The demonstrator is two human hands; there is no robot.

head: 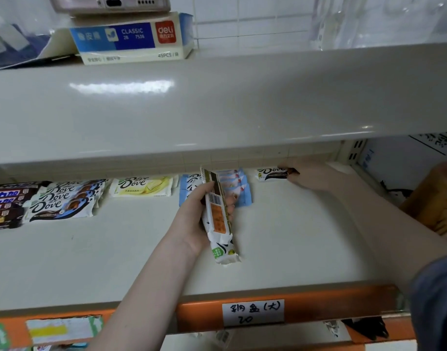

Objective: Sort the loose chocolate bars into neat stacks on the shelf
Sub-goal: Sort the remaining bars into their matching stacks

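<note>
My left hand point(195, 219) grips a white chocolate bar point(218, 224) on edge, its back label showing, above the middle of the cream shelf point(293, 236). Behind it lies a stack of light blue bars point(238, 188). At the back right, my right hand point(309, 174) holds the end of a white-and-dark Dove bar point(271, 173) lying on the shelf. Further left are a yellow Dove bar point(142, 186), a stack of white-and-brown Dove bars point(65, 198) and a stack of dark bars point(4, 206).
The upper shelf point(217, 97) overhangs and hides the back of the lower one. On it sit an eraser box point(131, 38) and a phone point(111, 3). An orange price rail point(204, 312) with a handwritten label point(252, 312) runs along the front edge.
</note>
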